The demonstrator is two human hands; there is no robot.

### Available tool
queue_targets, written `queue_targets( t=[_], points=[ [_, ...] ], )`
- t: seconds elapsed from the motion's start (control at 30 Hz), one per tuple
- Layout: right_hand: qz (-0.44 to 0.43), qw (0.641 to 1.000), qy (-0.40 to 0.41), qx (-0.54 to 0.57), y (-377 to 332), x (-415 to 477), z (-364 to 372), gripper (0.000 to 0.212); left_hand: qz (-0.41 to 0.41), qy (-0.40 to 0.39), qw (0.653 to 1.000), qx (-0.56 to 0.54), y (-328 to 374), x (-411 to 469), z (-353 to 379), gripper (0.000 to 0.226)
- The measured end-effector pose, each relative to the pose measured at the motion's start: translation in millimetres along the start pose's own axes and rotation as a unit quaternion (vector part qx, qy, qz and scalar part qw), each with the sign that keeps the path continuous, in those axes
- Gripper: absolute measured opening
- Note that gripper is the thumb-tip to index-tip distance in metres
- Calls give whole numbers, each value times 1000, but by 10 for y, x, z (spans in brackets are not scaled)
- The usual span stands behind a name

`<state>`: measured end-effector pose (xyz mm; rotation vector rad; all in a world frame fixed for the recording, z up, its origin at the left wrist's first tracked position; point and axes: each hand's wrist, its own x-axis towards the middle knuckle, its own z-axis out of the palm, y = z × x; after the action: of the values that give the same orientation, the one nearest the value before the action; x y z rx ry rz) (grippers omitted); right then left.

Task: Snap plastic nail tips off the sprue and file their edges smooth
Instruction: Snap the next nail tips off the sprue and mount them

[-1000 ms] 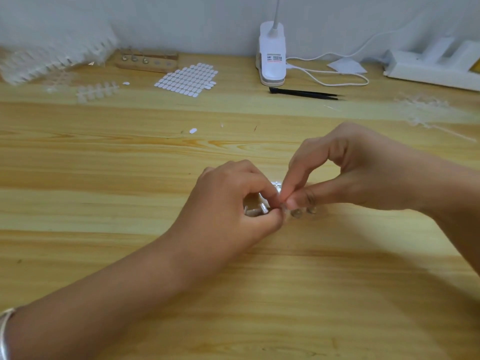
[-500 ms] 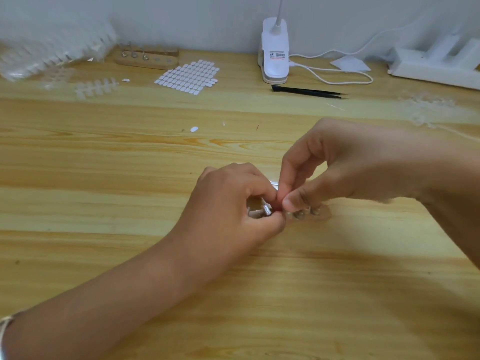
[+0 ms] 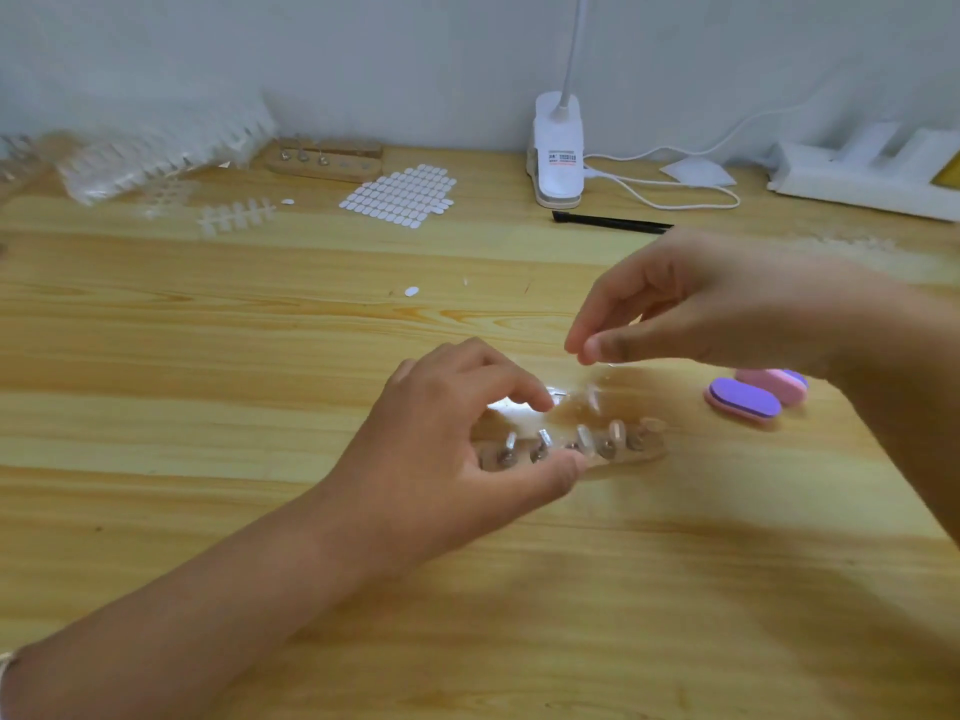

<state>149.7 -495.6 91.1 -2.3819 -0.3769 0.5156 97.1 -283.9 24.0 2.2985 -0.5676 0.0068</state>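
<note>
A small wooden stand (image 3: 631, 453) with several metal pegs carrying clear nail tips (image 3: 584, 439) lies mid-table. My left hand (image 3: 457, 439) arches over its left half, thumb against the front edge and fingers curled round the back. My right hand (image 3: 717, 309) hovers above and to the right, thumb and forefinger pinched together on a tiny clear nail tip (image 3: 589, 358) that is blurred and barely visible. Two purple-and-pink nail files (image 3: 745, 400) lie on the table right of the stand. A white sprue (image 3: 236, 220) of tips lies at the back left.
Bags of sprues (image 3: 156, 148) are heaped at the back left, beside a second wooden stand (image 3: 324, 159) and a sheet of white oval stickers (image 3: 400, 197). A clip lamp (image 3: 558, 153) with its cable, a black tool (image 3: 613, 221) and a white power strip (image 3: 857, 174) line the back.
My right hand has lifted up and away to the right from the stand, still pinched. My left hand's fingers have spread, uncovering the pegs. The files have come into view.
</note>
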Motion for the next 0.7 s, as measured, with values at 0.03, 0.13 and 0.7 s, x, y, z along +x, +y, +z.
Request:
queue_targets(
  t=[0.03,0.13,0.7],
  points=[
    [-4,1000,15,-18,14,50,22,9,-1,5,1000,2,-37,-24,-56,36],
    [-16,999,3,-51,11,204,196,13,33,12,997,72,-156,-60,-178,30],
    [-54,989,86,-105,13,399,465,16,152,-22,955,252,-282,71,-128,60]
  ],
)
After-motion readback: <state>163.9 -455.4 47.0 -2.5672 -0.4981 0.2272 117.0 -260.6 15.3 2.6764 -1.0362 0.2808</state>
